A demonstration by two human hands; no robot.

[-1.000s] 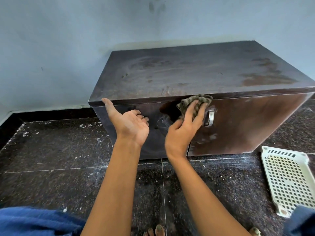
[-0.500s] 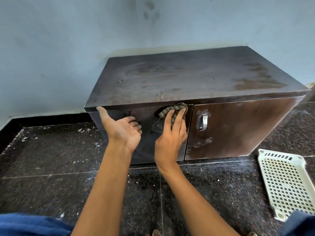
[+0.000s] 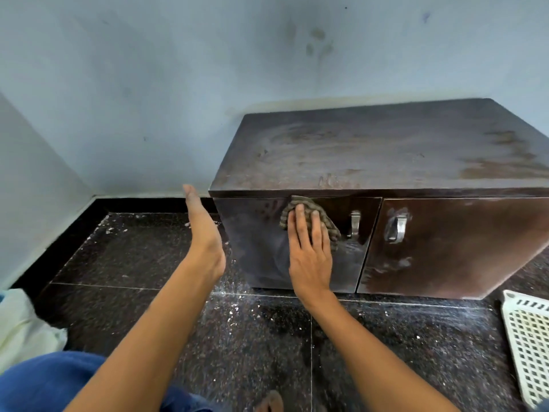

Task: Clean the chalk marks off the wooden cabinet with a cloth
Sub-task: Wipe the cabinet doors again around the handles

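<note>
A low dark wooden cabinet [image 3: 386, 156] stands against the blue wall, with two front doors and metal handles. My right hand [image 3: 309, 251] presses a striped brown cloth [image 3: 326, 224] flat against the upper part of the left door [image 3: 261, 251], fingers straight. Faint whitish smears show on the left door, and chalky patches remain on the right door [image 3: 445, 251]. My left hand [image 3: 205, 233] hangs in the air just left of the cabinet's corner, fingers straight, touching nothing.
The dark speckled floor [image 3: 142, 257] is strewn with white chalk dust. A white perforated plastic tray [image 3: 528, 343] lies at the right edge. A pale cloth [image 3: 20, 328] sits at the left edge, by my blue-clad knee [image 3: 50, 385]. Walls close the corner on the left.
My right hand slid the cloth leftward along the left door, away from the handles. My left hand let go of the cabinet's top edge and moved off to the left. My view shifted left.
</note>
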